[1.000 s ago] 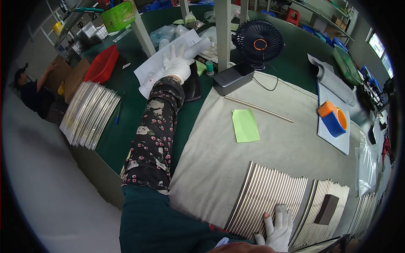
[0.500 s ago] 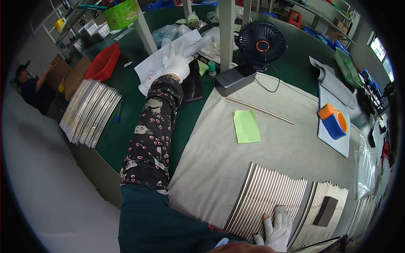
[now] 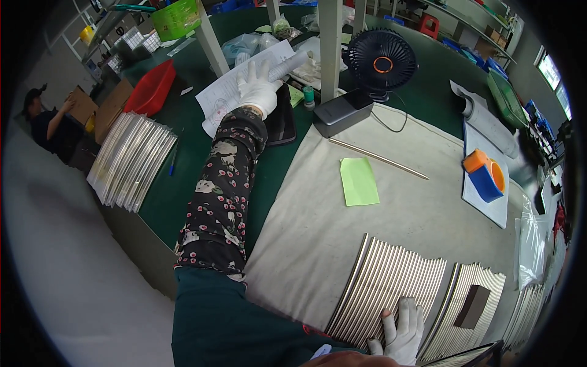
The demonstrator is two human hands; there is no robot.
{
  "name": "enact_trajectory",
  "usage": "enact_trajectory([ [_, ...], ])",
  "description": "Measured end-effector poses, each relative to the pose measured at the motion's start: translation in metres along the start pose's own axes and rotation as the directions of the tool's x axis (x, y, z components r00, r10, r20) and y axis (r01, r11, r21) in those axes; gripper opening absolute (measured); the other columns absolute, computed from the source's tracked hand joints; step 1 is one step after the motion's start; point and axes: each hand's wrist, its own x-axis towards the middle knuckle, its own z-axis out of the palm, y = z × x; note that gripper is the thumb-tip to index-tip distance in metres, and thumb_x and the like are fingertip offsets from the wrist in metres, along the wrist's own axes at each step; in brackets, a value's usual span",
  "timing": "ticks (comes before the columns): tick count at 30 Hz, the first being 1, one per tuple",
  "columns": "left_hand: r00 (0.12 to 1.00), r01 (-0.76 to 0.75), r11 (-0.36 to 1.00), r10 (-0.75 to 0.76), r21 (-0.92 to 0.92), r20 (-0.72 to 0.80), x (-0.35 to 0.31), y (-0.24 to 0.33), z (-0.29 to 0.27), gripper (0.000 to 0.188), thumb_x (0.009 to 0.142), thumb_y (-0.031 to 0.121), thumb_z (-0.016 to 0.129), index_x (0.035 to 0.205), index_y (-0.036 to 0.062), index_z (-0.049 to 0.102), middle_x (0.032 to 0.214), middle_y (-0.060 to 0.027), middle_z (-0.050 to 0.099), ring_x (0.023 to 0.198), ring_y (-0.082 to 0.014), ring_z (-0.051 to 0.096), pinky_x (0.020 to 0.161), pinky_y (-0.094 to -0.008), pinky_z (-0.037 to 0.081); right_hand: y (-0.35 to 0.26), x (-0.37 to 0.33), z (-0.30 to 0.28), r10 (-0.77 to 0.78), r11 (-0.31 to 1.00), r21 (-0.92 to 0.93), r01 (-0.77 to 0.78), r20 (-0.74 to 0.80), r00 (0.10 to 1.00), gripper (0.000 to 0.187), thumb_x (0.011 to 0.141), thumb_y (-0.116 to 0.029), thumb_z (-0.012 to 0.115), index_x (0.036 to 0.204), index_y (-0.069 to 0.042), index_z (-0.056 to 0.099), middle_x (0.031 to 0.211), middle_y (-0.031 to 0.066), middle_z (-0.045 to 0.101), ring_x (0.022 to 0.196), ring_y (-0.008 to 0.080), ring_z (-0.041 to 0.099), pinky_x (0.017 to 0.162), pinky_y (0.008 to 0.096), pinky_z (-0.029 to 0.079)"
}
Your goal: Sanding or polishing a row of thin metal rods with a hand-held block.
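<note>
the left hand (image 3: 260,85) in a white glove is stretched far out, its fingers (image 3: 252,68) spread flat and released on a white sheet of paper (image 3: 229,95) with a rolled-up end; they press it rather than grip it. the paper lies under the palm on the green tabletop (image 3: 183,165), and a dark tablet (image 3: 282,116) sits just beside the wrist. the right hand (image 3: 400,333), also gloved, rests near the body with its fingers (image 3: 403,312) laid open on the near end of a row of thin metal rods (image 3: 391,287), grasping nothing. from here the likely trouble is the long reach: the patterned sleeve (image 3: 223,183) hangs over the edge of the grey cloth (image 3: 342,226), and dragging the arm could pull the cloth and set the rods rolling out of their row. the flat fingers could also slide the paper instead of lifting it and crease it against the tablet. a small black fan (image 3: 380,61) stands beyond the fingers, to their right; whether it is running cannot be told, but if it is, a loosened sheet or the green sticky note (image 3: 359,181) might flutter away. weight on the right fingers could spread the rods apart.
</note>
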Motion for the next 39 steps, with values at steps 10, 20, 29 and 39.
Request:
enact_trajectory([
  [10, 1.000, -0.012, 1.000, 0.012, -0.005, 0.002, -0.001, 0.000, 0.003, 0.051, 0.082, 0.008, 0.055, 0.127, 0.0330, 0.061, 0.156, -0.0105, 0.021, 0.145, -0.0404, 0.010, 0.113, -0.0600, 0.011, -0.002, 0.001, -0.001, 0.028, 1.000, 0.003, -0.029, 0.064, 0.998, 0.072, 0.070, -0.040, 0.065, 0.130, -0.006, 0.044, 0.140, 0.0299, 0.037, 0.131, 0.0474, 0.035, 0.106, 0.0618, 0.028],
  [20, 0.999, -0.039, 0.999, 0.039, 0.001, 0.006, -0.007, 0.005, -0.002, 0.034, 0.094, 0.025, 0.049, 0.124, 0.0269, 0.063, 0.154, -0.0116, 0.027, 0.144, -0.0388, 0.013, 0.114, -0.0593, 0.008, 0.001, -0.001, 0.001, -0.010, 1.000, 0.003, 0.010, 0.030, 0.999, 0.077, 0.070, -0.040, 0.065, 0.136, -0.007, 0.040, 0.141, 0.0299, 0.036, 0.131, 0.0477, 0.035, 0.106, 0.0623, 0.028],
  [29, 0.997, -0.074, 0.997, 0.074, 0.014, 0.003, -0.016, -0.009, -0.007, 0.044, 0.086, 0.014, 0.054, 0.124, 0.0337, 0.063, 0.154, -0.0103, 0.026, 0.144, -0.0395, 0.014, 0.112, -0.0614, 0.012, 0.003, 0.000, 0.002, -0.038, 0.999, 0.017, 0.038, -0.032, 0.999, 0.069, 0.082, -0.043, 0.055, 0.138, -0.007, 0.039, 0.141, 0.0307, 0.036, 0.129, 0.0498, 0.037, 0.104, 0.0619, 0.030],
  [39, 0.976, -0.200, 0.980, 0.198, 0.008, 0.093, -0.047, -0.013, -0.023, 0.055, 0.079, 0.005, 0.056, 0.125, 0.0343, 0.062, 0.155, -0.0111, 0.024, 0.145, -0.0390, 0.012, 0.114, -0.0604, 0.011, 0.006, -0.001, 0.005, -0.045, 0.999, 0.026, 0.046, -0.044, 0.998, 0.072, 0.082, -0.043, 0.056, 0.142, -0.007, 0.036, 0.143, 0.0307, 0.034, 0.130, 0.0504, 0.036, 0.103, 0.0622, 0.030],
])
